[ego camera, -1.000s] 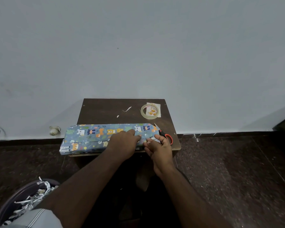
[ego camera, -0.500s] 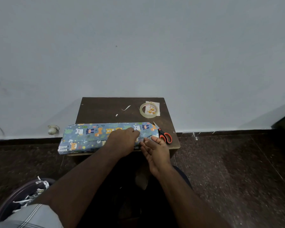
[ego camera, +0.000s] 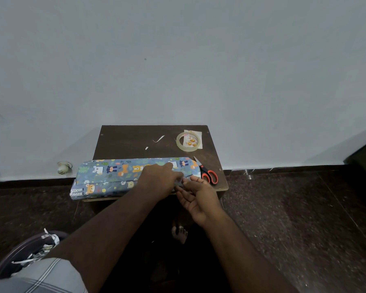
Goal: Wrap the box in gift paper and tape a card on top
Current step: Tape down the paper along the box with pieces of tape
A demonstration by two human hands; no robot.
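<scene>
A long box wrapped in blue gift paper (ego camera: 112, 176) with bears printed on it lies along the front edge of the small dark table (ego camera: 131, 142), its left end overhanging. My left hand (ego camera: 159, 180) rests on the box's right part and presses the paper down with its fingers. My right hand (ego camera: 199, 197) is turned palm up at the box's front right corner, fingers relaxed, fingertips touching the paper edge by my left fingers. A small card (ego camera: 197, 138) lies at the table's back right, partly under a clear tape roll (ego camera: 188, 141).
Red-handled scissors (ego camera: 208, 175) lie just right of the box. Two paper scraps (ego camera: 158, 139) lie at the back of the table, which stands against a pale wall. A bin with paper cuttings (ego camera: 30, 250) is on the floor at the lower left. A bare foot (ego camera: 179, 232) shows under the table.
My right hand has turned from palm down on the box's right end to palm up at its front corner. My left hand stayed on the box.
</scene>
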